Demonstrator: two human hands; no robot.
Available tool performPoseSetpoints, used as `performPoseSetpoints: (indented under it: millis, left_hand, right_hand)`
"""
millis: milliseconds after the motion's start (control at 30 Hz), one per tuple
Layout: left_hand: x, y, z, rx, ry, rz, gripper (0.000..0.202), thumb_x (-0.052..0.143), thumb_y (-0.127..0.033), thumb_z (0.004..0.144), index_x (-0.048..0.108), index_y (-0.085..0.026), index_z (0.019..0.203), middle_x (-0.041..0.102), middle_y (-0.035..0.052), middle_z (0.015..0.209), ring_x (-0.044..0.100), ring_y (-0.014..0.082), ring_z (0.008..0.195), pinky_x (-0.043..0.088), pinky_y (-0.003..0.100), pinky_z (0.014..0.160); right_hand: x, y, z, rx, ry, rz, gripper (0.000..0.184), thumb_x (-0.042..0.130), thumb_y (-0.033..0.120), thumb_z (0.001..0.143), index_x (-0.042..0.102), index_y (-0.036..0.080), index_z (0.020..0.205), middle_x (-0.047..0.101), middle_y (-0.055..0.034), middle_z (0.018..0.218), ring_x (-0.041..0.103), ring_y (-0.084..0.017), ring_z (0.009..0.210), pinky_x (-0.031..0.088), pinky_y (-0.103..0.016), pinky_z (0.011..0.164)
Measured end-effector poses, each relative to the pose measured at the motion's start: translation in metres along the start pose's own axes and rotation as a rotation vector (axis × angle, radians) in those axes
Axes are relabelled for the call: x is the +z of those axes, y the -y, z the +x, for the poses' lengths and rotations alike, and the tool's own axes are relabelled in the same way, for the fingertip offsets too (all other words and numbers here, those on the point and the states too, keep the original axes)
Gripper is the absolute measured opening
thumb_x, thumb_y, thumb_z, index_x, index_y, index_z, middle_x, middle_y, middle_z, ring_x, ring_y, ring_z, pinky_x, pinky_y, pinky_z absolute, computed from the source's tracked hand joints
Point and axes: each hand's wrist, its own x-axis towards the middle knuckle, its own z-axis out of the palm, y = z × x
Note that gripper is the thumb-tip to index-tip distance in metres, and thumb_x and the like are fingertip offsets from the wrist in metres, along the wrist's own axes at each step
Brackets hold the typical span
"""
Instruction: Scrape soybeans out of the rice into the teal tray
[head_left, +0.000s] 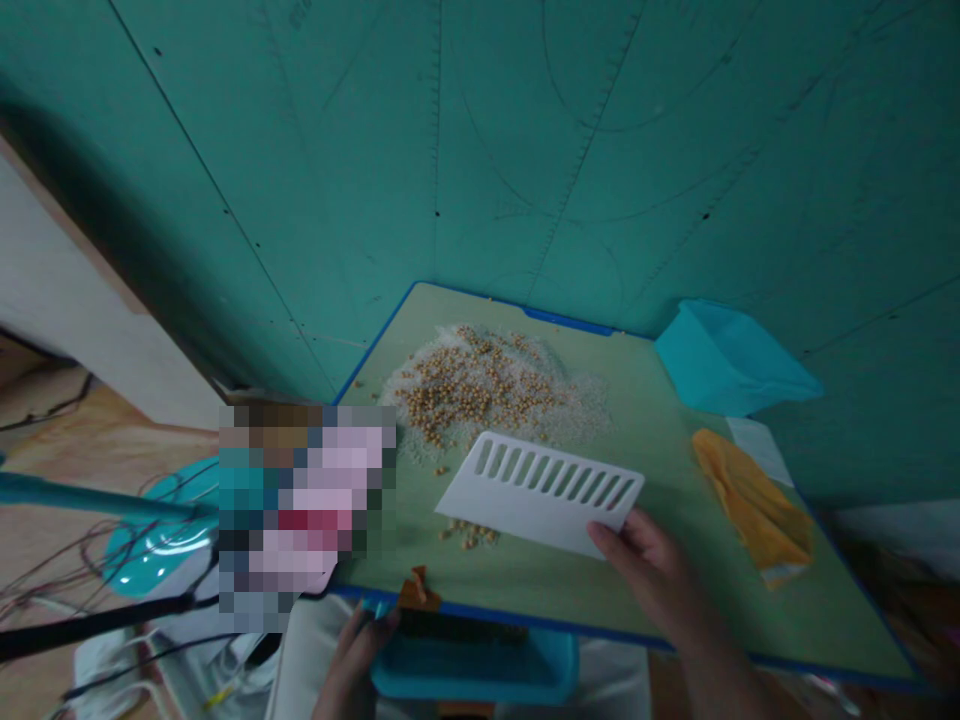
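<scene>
My right hand (pixel 656 570) is closed around the right end of a white slotted plastic scraper (pixel 525 510), which is tilted over the board. Beyond the scraper lies a spread-out pile of round tan beans (pixel 457 395) mixed with small white grains (pixel 589 405). A small cluster of beans (pixel 471 535) sits just on the near side of the scraper. My left hand (pixel 352 650) grips the left end of a blue plastic tray (pixel 480 682) below the board's front edge, over my lap. The tray's far side is partly hidden under the board.
The pale green board (pixel 660 450) has a blue rim and stands against a green wall (pixel 487 150). A turquoise open container (pixel 727 360) and an orange cloth (pixel 754 505) lie at its right. Brown tape (pixel 418 592) sticks to the front edge. A blurred-out pink object (pixel 322 500) is at the left.
</scene>
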Motion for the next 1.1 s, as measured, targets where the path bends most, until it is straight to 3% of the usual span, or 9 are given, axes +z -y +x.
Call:
performPoseSetpoints:
  millis: [133, 300, 433, 567, 667, 833, 1100]
  left_hand:
    - [0.000, 0.004, -0.002, -0.027, 0.022, -0.020, 0.030, 0.083, -0.039, 0.039, 0.071, -0.026, 0.063, 0.075, 0.0004, 0.067, 0.056, 0.0416, 0.109, 0.047, 0.046, 0.086]
    - [0.003, 0.002, -0.003, -0.059, 0.027, -0.019, 0.030, 0.084, -0.035, 0.033, 0.069, -0.025, 0.057, 0.073, 0.0012, 0.059, 0.058, 0.0468, 0.103, 0.048, 0.052, 0.081]
    - [0.006, -0.002, -0.013, -0.088, 0.071, -0.069, 0.034, 0.084, -0.038, 0.037, 0.072, -0.025, 0.066, 0.075, 0.0012, 0.063, 0.063, 0.0424, 0.098, 0.049, 0.049, 0.082]
    - [0.008, 0.001, -0.016, -0.086, 0.113, -0.139, 0.039, 0.085, -0.038, 0.042, 0.074, -0.028, 0.079, 0.077, -0.0012, 0.079, 0.057, 0.0367, 0.111, 0.046, 0.045, 0.091]
    - [0.011, 0.001, -0.018, -0.127, 0.120, -0.155, 0.040, 0.087, -0.036, 0.039, 0.075, -0.029, 0.077, 0.077, -0.0015, 0.079, 0.053, 0.0374, 0.114, 0.045, 0.045, 0.093]
    - [0.024, -0.015, -0.039, -0.046, 0.189, -0.172, 0.037, 0.077, -0.042, 0.059, 0.074, -0.028, 0.093, 0.077, -0.0003, 0.094, 0.055, 0.0344, 0.112, 0.044, 0.043, 0.093]
    - [0.026, -0.018, -0.044, -0.019, 0.246, -0.164, 0.034, 0.071, -0.035, 0.067, 0.071, -0.028, 0.100, 0.076, -0.0023, 0.097, 0.057, 0.0319, 0.109, 0.043, 0.040, 0.092]
  right_hand:
    - [0.003, 0.002, -0.004, -0.004, 0.057, -0.024, 0.038, 0.061, 0.051, 0.076, 0.067, 0.018, 0.095, 0.072, -0.0101, 0.098, 0.064, -0.025, 0.092, 0.048, -0.036, 0.084]
    - [0.006, 0.007, -0.011, -0.006, 0.054, -0.010, 0.039, 0.060, 0.051, 0.076, 0.067, 0.018, 0.097, 0.072, -0.0092, 0.094, 0.065, -0.026, 0.090, 0.048, -0.037, 0.083]
    - [0.006, 0.008, -0.015, -0.003, 0.021, -0.038, 0.039, 0.061, 0.053, 0.075, 0.068, 0.019, 0.091, 0.072, -0.0093, 0.092, 0.065, -0.026, 0.090, 0.048, -0.038, 0.084]
    - [0.004, 0.008, -0.018, -0.010, 0.014, -0.056, 0.040, 0.061, 0.054, 0.074, 0.069, 0.019, 0.092, 0.072, -0.0106, 0.096, 0.064, -0.027, 0.092, 0.048, -0.039, 0.085]
    - [0.002, 0.006, -0.020, 0.010, 0.008, -0.095, 0.041, 0.060, 0.055, 0.074, 0.069, 0.019, 0.091, 0.072, -0.0099, 0.094, 0.064, -0.027, 0.092, 0.047, -0.040, 0.085]
    - [-0.001, 0.002, -0.024, -0.004, 0.018, -0.104, 0.043, 0.059, 0.058, 0.073, 0.070, 0.020, 0.089, 0.072, -0.0092, 0.091, 0.064, -0.027, 0.091, 0.048, -0.039, 0.084]
    - [-0.001, 0.002, -0.025, 0.024, 0.026, -0.087, 0.042, 0.060, 0.057, 0.073, 0.069, 0.019, 0.090, 0.072, -0.0098, 0.092, 0.065, -0.026, 0.090, 0.048, -0.039, 0.084]
